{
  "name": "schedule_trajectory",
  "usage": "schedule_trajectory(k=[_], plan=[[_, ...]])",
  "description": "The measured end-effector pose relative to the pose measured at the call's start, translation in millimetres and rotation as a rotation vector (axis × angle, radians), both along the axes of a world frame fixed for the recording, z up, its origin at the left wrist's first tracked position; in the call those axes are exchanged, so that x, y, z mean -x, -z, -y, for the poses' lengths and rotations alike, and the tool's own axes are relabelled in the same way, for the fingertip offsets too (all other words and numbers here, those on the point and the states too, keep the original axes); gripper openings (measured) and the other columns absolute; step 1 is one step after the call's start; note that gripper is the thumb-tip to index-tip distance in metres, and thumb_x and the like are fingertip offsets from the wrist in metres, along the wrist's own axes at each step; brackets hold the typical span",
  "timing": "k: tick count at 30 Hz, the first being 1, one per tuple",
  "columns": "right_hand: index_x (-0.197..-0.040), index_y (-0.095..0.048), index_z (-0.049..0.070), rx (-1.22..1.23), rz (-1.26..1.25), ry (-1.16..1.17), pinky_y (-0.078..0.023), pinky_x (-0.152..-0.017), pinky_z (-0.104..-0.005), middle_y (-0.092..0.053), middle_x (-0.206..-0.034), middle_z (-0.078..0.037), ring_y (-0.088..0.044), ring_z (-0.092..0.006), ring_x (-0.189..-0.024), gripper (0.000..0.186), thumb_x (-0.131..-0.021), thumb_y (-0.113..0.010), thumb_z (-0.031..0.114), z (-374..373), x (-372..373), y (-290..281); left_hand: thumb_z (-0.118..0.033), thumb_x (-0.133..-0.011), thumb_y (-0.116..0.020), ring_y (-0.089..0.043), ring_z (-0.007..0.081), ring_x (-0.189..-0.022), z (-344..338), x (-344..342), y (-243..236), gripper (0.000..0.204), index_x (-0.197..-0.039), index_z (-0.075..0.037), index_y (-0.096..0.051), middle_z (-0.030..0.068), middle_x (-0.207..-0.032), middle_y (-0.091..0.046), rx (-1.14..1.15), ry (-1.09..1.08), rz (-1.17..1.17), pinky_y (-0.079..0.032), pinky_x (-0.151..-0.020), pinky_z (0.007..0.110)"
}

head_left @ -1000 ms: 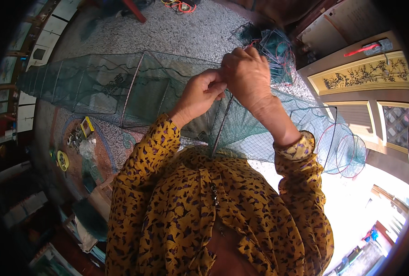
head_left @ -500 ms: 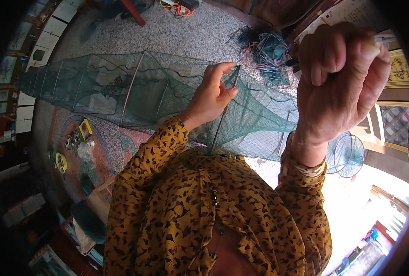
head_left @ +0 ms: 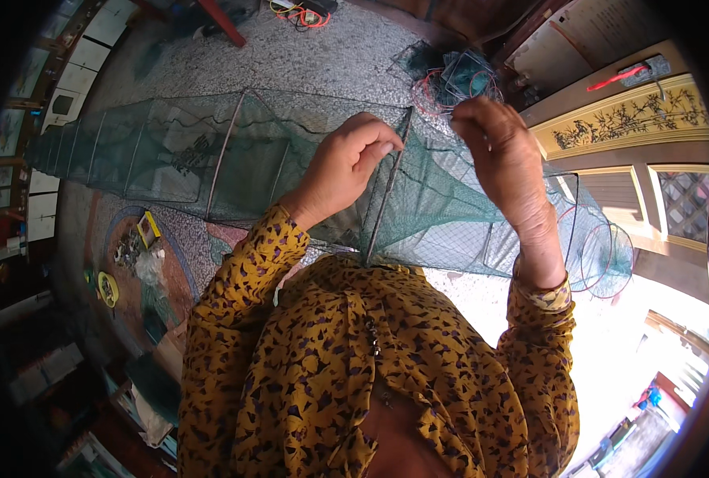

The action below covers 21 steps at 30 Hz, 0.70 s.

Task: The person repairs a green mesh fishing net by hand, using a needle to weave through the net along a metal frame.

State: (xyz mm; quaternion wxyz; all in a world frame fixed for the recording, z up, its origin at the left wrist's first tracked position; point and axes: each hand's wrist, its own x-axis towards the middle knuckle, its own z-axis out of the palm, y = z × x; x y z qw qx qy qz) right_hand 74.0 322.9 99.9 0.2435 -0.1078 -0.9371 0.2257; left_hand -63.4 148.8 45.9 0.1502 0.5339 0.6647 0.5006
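A long green mesh fishing net trap (head_left: 442, 209), held in shape by dark square frames, stretches across in front of me from left to right. My left hand (head_left: 346, 167) pinches it with thumb and forefinger beside one frame rod (head_left: 385, 195). To the right, my right hand (head_left: 504, 163) is raised over the mesh, its fingers bent and drawn together. Whatever lies between those fingertips, perhaps something thin, is too small to make out. Toward the far right the net narrows to a round hoop end (head_left: 609, 259).
A heap of folded nets with reddish hoops (head_left: 466, 80) lies on the speckled floor beyond. Orange and yellow cords (head_left: 303, 16) sit at the far edge. At left are a yellow box (head_left: 148, 229) and a yellow-rimmed bowl (head_left: 107, 289). Yellow-panelled furniture (head_left: 625, 119) stands at right.
My right hand has come down and inward from high on the right, closer to the left hand. The left hand's fingers, spread before, have closed near the frame rod.
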Motion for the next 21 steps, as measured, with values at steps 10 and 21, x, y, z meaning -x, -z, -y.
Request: schedule_trajectory(k=[10, 21], plan=[[-0.079, -0.066, 0.012, -0.122, 0.163, 0.026, -0.05, -0.073, -0.0351, -0.059, -0.085, -0.005, -0.057, -0.0247, -0.087, 0.002, -0.079, -0.064, 0.011, 7.9, 8.1, 40.5, -0.002, -0.091, -0.05, -0.057, 0.0132, -0.066, 2.3, -8.7, 14.8, 0.008, -0.094, 0.0, -0.057, 0.0078, -0.102, -0.062, 0.088, -0.06, 0.068, -0.047, -0.062, 0.025], [-0.089, -0.062, 0.006, 0.449, 0.013, 0.125, -0.048, -0.068, -0.0352, -0.06, -0.084, -0.01, -0.057, -0.0273, -0.082, 0.012, -0.078, -0.066, 0.005, 26.3, 19.1, 65.4, -0.005, -0.093, -0.051, -0.056, 0.0076, -0.066, 3.8, -1.1, 28.0, 0.015, -0.103, 0.002, -0.058, 0.0031, -0.088, -0.064, 0.215, -0.013, 0.645, -0.048, -0.061, 0.024]])
